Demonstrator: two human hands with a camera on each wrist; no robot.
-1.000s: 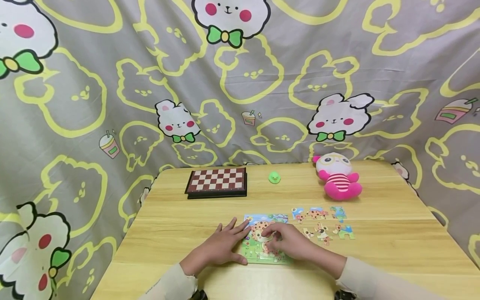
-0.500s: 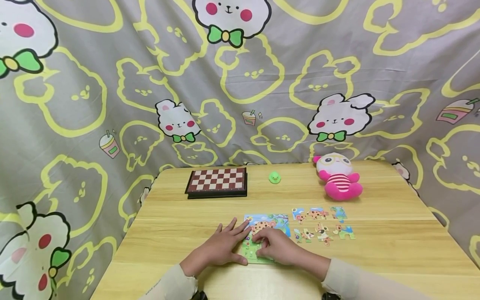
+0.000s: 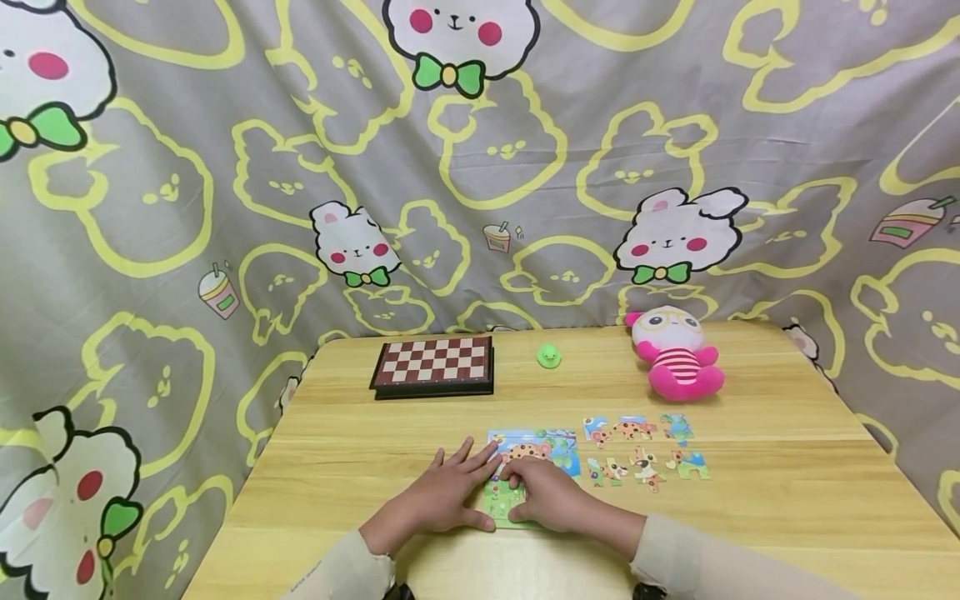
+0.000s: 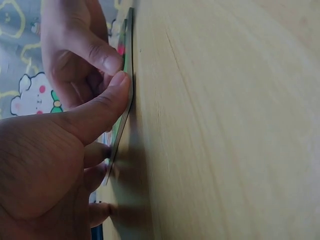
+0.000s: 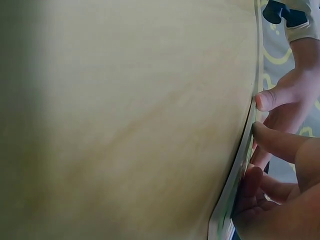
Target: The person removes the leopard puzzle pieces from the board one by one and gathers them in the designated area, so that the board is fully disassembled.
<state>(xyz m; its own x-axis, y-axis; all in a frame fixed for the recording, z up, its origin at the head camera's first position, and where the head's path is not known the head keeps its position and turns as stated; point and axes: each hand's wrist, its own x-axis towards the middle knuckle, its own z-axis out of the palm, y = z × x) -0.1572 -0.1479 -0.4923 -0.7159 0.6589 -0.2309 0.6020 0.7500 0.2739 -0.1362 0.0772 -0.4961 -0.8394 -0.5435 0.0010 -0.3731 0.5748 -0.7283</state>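
Note:
A jigsaw puzzle board (image 3: 558,442) with a spotted animal, blue sky and green grass lies on the wooden table. My left hand (image 3: 444,493) rests flat at its left side, fingers spread onto the picture and thumb by the near-left corner. Over the lower middle of the board is my right hand (image 3: 551,493), its fingers bent and thumb at the near edge. Whether a puzzle piece is between its fingers is hidden. In the left wrist view, the right thumb (image 4: 107,60) and left thumb (image 4: 117,85) sit close together along the board's edge.
Loose puzzle pieces (image 3: 643,468) lie in two rows right of the board. Farther back stand a checkered game box (image 3: 435,360), a small green duck toy (image 3: 549,357) and a pink plush panda (image 3: 675,358). A patterned curtain (image 3: 480,192) hangs behind the table.
My right hand has shifted left and slightly toward the near edge, uncovering the board's right side and the loose pieces beside it. The left hand stays in place.

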